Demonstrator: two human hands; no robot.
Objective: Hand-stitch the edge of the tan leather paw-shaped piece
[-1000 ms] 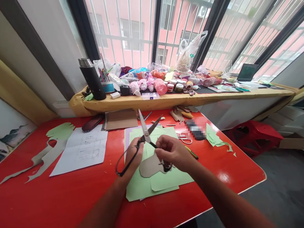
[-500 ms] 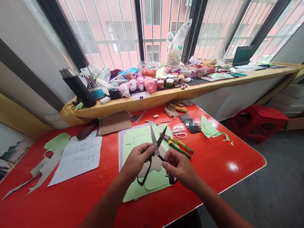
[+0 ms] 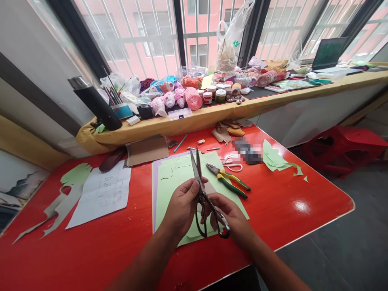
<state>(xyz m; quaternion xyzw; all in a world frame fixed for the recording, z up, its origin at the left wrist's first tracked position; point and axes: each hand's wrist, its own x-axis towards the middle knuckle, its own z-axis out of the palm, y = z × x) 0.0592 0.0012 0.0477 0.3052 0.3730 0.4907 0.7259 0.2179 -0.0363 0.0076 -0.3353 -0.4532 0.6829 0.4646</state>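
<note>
My left hand (image 3: pixel 184 205) pinches a pair of black-handled scissors (image 3: pixel 203 196) near the pivot, thumb on top. The blades point away from me and stand slightly apart. My right hand (image 3: pixel 232 218) is closed around the handle side, its fingers curled behind the loops and partly hidden. Under both hands lies a stack of light green sheets (image 3: pixel 169 190) with a purple sheet (image 3: pixel 155 202) at its left edge. A grey-brown cut piece (image 3: pixel 209 187) on the stack is mostly covered by my hands. Pliers (image 3: pixel 232 180) with green and yellow handles rest to the right.
White-handled scissors (image 3: pixel 234 166), green paper scraps (image 3: pixel 274 157) and leather-like pieces (image 3: pixel 222 135) lie farther back on the red table (image 3: pixel 291 190). At left are a drawn-on white sheet (image 3: pixel 100 202) and cut strips (image 3: pixel 60 202). A crowded ledge (image 3: pixel 212 111) runs behind; a red stool (image 3: pixel 345 147) stands right.
The scissors' blades and handles have come closer together. My right hand has moved in under the handle loops. The view has shifted slightly.
</note>
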